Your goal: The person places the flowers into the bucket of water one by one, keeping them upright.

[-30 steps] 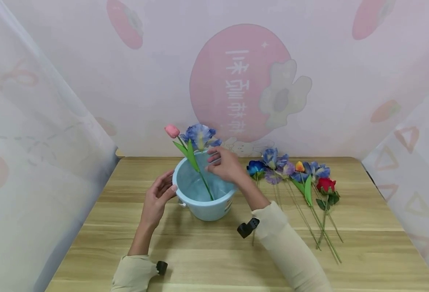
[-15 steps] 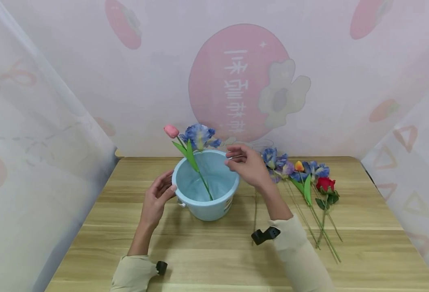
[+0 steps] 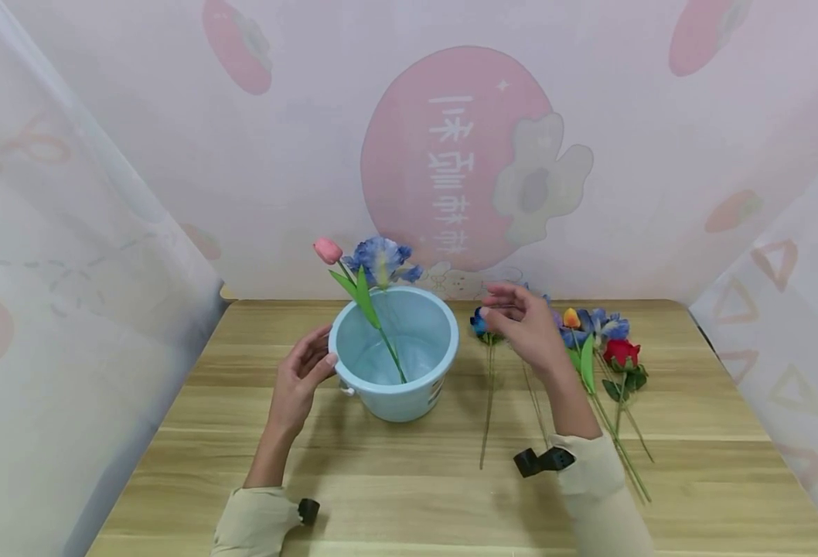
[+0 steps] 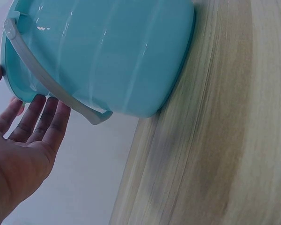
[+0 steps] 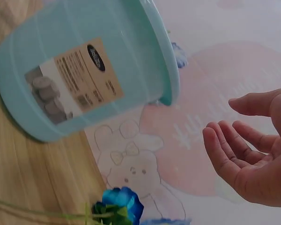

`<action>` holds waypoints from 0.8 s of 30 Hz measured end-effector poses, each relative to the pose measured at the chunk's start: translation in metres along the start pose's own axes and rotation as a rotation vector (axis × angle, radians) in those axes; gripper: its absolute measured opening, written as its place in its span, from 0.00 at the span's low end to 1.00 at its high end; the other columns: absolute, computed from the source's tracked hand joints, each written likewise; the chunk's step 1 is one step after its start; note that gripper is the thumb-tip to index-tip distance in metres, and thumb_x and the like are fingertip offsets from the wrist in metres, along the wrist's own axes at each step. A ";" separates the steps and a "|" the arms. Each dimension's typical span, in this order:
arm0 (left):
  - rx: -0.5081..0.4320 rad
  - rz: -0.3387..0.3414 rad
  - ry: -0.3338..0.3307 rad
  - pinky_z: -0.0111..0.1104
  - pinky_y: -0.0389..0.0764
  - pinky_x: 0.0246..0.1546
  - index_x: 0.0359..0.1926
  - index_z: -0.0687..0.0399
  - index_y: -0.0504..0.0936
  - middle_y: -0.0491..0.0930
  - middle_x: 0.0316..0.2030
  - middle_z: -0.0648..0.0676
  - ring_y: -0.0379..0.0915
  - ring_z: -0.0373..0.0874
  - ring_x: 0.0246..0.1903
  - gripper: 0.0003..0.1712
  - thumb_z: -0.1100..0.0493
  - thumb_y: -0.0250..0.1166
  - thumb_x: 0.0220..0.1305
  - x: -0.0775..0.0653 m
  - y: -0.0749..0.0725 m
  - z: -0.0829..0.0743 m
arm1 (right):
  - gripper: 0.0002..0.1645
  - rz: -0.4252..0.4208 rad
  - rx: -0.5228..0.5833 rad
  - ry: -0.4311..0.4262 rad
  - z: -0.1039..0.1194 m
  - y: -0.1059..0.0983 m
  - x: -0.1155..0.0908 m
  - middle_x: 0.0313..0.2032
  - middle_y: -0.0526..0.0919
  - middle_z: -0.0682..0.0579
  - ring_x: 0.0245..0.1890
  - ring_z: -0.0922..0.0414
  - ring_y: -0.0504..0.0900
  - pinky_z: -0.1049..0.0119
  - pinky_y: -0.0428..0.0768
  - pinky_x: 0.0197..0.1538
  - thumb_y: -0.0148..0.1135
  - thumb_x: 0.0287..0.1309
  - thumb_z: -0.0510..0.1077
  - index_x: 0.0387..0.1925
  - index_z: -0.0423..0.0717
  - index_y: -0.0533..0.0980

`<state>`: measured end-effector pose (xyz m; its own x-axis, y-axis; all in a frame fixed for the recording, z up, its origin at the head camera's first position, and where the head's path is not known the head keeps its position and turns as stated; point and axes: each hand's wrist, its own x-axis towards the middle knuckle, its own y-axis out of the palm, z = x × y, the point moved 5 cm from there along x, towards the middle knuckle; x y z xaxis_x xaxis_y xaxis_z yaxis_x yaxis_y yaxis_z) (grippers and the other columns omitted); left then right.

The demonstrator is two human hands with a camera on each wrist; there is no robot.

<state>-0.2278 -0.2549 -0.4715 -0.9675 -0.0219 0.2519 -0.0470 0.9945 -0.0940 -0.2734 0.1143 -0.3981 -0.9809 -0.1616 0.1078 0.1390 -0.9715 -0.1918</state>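
A light blue bucket [image 3: 398, 398] stands upright on the wooden table. My left hand [image 3: 301, 379] holds its left rim, thumb at the edge and fingers along the outside. Inside the bucket lean a pink tulip [image 3: 328, 250] with green leaves and a blue iris [image 3: 380, 261]. My right hand [image 3: 529, 329] hovers to the right of the bucket, above several artificial flowers, with loosely bent fingers and nothing between them. Nearest to it lies a blue rose [image 5: 124, 205], partly hidden by the hand in the head view.
Farther right lie an orange tulip [image 3: 572, 318], a blue iris [image 3: 607, 325] and a red rose [image 3: 622, 353], their stems pointing toward the front. The bucket's white handle [image 4: 56, 86] hangs down its side. A printed curtain [image 3: 298, 155] rises behind the table [image 3: 409, 495].
My right hand has moved out from over the bucket, to the right, above the flowers on the table. The left hand and the bucket have stayed put.
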 end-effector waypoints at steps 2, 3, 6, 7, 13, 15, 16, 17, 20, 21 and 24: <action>0.001 -0.001 -0.004 0.29 0.89 0.53 0.77 0.58 0.71 0.78 0.66 0.64 0.82 0.39 0.58 0.30 0.60 0.64 0.79 -0.001 0.000 -0.001 | 0.29 -0.014 -0.002 0.009 -0.006 -0.008 -0.003 0.63 0.81 0.38 0.51 0.58 0.87 0.68 0.89 0.51 0.65 0.76 0.43 0.72 0.42 0.72; 0.002 0.000 -0.006 0.29 0.89 0.53 0.77 0.58 0.70 0.78 0.66 0.64 0.82 0.39 0.58 0.30 0.60 0.63 0.79 -0.001 0.000 -0.001 | 0.28 -0.021 0.004 0.015 -0.009 -0.012 -0.005 0.64 0.80 0.37 0.50 0.60 0.87 0.67 0.89 0.52 0.65 0.76 0.43 0.72 0.42 0.72; 0.005 -0.002 -0.007 0.29 0.89 0.53 0.77 0.58 0.71 0.78 0.66 0.64 0.82 0.38 0.58 0.30 0.60 0.63 0.79 -0.002 0.000 -0.002 | 0.29 -0.043 0.007 0.028 -0.018 -0.023 -0.007 0.65 0.79 0.34 0.51 0.63 0.86 0.67 0.89 0.53 0.64 0.76 0.44 0.72 0.40 0.71; 0.006 -0.001 -0.006 0.28 0.89 0.53 0.77 0.58 0.70 0.78 0.66 0.64 0.82 0.38 0.58 0.30 0.60 0.63 0.79 -0.002 0.000 -0.002 | 0.29 -0.049 0.009 0.032 -0.022 -0.027 -0.008 0.66 0.78 0.33 0.51 0.64 0.86 0.68 0.89 0.54 0.64 0.77 0.44 0.72 0.39 0.71; 0.008 0.003 -0.004 0.28 0.89 0.54 0.77 0.58 0.70 0.78 0.67 0.64 0.82 0.38 0.59 0.30 0.60 0.64 0.79 -0.001 0.001 -0.004 | 0.30 -0.066 0.001 0.088 -0.042 -0.043 -0.014 0.66 0.77 0.36 0.56 0.63 0.84 0.72 0.87 0.56 0.63 0.77 0.45 0.73 0.39 0.70; 0.007 0.002 -0.005 0.28 0.89 0.53 0.77 0.58 0.70 0.78 0.66 0.63 0.82 0.38 0.59 0.30 0.60 0.64 0.79 -0.001 0.001 -0.003 | 0.30 -0.069 -0.014 0.106 -0.048 -0.047 -0.016 0.66 0.77 0.38 0.57 0.64 0.84 0.72 0.86 0.57 0.63 0.77 0.46 0.73 0.40 0.70; 0.006 0.002 -0.005 0.28 0.89 0.53 0.77 0.58 0.70 0.78 0.66 0.63 0.82 0.38 0.58 0.30 0.60 0.64 0.79 -0.001 0.001 -0.003 | 0.30 -0.070 -0.019 0.113 -0.050 -0.049 -0.017 0.66 0.77 0.38 0.58 0.63 0.83 0.72 0.86 0.57 0.63 0.77 0.46 0.74 0.40 0.70; 0.006 0.001 -0.005 0.28 0.89 0.53 0.77 0.58 0.70 0.78 0.66 0.62 0.82 0.38 0.58 0.30 0.60 0.64 0.79 -0.001 0.001 -0.003 | 0.31 -0.070 -0.023 0.119 -0.053 -0.050 -0.017 0.67 0.77 0.37 0.58 0.63 0.83 0.72 0.86 0.57 0.63 0.77 0.47 0.74 0.40 0.70; 0.004 0.000 -0.003 0.28 0.89 0.53 0.77 0.59 0.70 0.78 0.66 0.62 0.82 0.38 0.58 0.30 0.61 0.63 0.79 -0.001 0.000 -0.002 | 0.31 -0.068 -0.029 0.132 -0.061 -0.055 -0.019 0.68 0.76 0.34 0.59 0.61 0.83 0.73 0.86 0.56 0.63 0.78 0.47 0.74 0.40 0.70; 0.004 0.000 -0.002 0.28 0.89 0.53 0.77 0.59 0.70 0.78 0.66 0.62 0.82 0.38 0.58 0.30 0.61 0.63 0.79 -0.001 0.000 -0.002 | 0.31 -0.066 -0.025 0.134 -0.063 -0.056 -0.019 0.69 0.75 0.34 0.60 0.60 0.83 0.73 0.86 0.56 0.62 0.78 0.47 0.75 0.39 0.69; 0.001 0.000 0.002 0.28 0.89 0.53 0.77 0.59 0.70 0.78 0.66 0.62 0.82 0.38 0.58 0.30 0.61 0.63 0.79 -0.001 0.000 -0.002 | 0.32 -0.063 -0.017 0.146 -0.071 -0.059 -0.020 0.69 0.75 0.34 0.60 0.60 0.83 0.72 0.87 0.57 0.62 0.78 0.45 0.75 0.38 0.68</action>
<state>-0.2260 -0.2544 -0.4700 -0.9669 -0.0218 0.2541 -0.0475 0.9943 -0.0953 -0.2717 0.1871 -0.4584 -0.9971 -0.0723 -0.0230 0.0755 -0.9756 -0.2061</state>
